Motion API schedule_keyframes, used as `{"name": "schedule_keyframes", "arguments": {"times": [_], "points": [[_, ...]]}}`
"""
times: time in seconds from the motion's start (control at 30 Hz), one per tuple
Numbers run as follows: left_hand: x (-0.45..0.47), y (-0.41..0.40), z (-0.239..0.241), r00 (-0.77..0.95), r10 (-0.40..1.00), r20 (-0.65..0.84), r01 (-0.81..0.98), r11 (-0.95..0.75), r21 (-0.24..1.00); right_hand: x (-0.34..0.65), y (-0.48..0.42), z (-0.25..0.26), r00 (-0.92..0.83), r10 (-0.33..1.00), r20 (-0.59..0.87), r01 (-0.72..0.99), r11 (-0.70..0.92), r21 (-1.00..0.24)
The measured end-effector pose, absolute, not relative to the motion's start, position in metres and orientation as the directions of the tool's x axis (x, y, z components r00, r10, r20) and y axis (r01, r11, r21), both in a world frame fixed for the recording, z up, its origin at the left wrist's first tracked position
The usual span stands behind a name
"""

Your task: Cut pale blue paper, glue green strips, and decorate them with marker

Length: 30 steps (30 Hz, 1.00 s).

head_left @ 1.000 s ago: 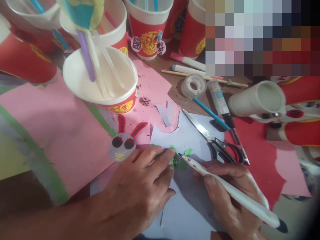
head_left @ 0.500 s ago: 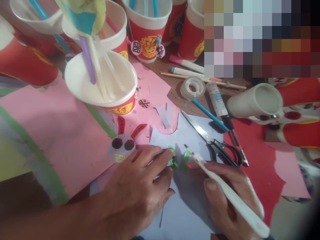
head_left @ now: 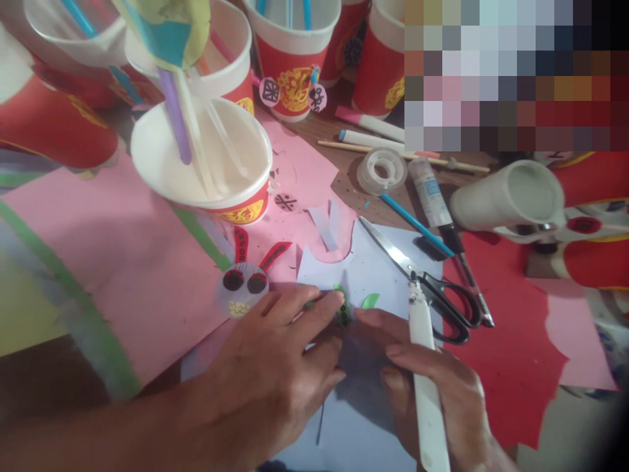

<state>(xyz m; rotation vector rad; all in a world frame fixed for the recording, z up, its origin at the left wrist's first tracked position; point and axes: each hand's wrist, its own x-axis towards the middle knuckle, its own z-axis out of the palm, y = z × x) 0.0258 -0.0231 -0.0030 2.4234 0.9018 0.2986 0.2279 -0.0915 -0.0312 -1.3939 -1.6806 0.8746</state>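
My left hand point(head_left: 280, 354) lies on the light blue paper point(head_left: 373, 262), fingers stretched out. Its index fingertip rests on a small green paper strip point(head_left: 343, 303) with black marks. In my right hand point(head_left: 447, 387) is a white marker point(head_left: 422, 367), held between the fingers and pointing away from me, near the black-handled scissors point(head_left: 417, 278). My right index fingertip reaches beside a small green paper leaf shape point(head_left: 371, 301). Just beyond my left hand lies a pale round paper face point(head_left: 243, 298) with dark eyes, red dotted feelers and a yellow mouth.
Red-and-white paper cups point(head_left: 246, 210) with straws stand at the back and left. A tape roll point(head_left: 382, 172), a glue tube point(head_left: 430, 193), a blue straw point(head_left: 417, 223) and a white mug point(head_left: 506, 196) lie at right. Pink paper point(head_left: 157, 275) and red paper point(head_left: 496, 341) flank the blue paper.
The marker has swung from leaning left toward the green pieces to nearly straight ahead. My right fingers shifted, and the leaf shape shows more fully. My left hand has stayed in place.
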Motion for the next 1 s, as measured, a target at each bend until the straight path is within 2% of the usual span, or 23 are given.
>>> {"name": "schedule_keyframes", "arguments": {"times": [0.2, 0.6, 0.73, 0.9, 1.0], "points": [[0.027, -0.022, -0.001, 0.737, 0.676, -0.008, 0.566, -0.611, 0.554, 0.229, -0.088, -0.030, -0.098, 0.987, 0.128, 0.474, 0.160, -0.866], [0.025, -0.022, -0.004, 0.751, 0.658, 0.045, 0.541, -0.654, 0.528, 0.234, -0.086, -0.031, -0.119, 0.990, 0.082, 0.466, 0.128, -0.875], [0.025, -0.023, -0.005, 0.759, 0.650, 0.044, 0.545, -0.671, 0.502, 0.238, -0.089, -0.030, -0.140, 0.982, 0.129, 0.455, 0.179, -0.872], [0.025, -0.024, -0.008, 0.762, 0.647, 0.038, 0.553, -0.679, 0.484, 0.240, -0.091, -0.021, -0.136, 0.951, 0.279, 0.595, 0.303, -0.744], [0.026, -0.023, -0.008, 0.754, 0.656, 0.040, 0.556, -0.668, 0.494, 0.237, -0.087, -0.012, -0.087, 0.975, 0.206, 0.620, 0.215, -0.754]]}}
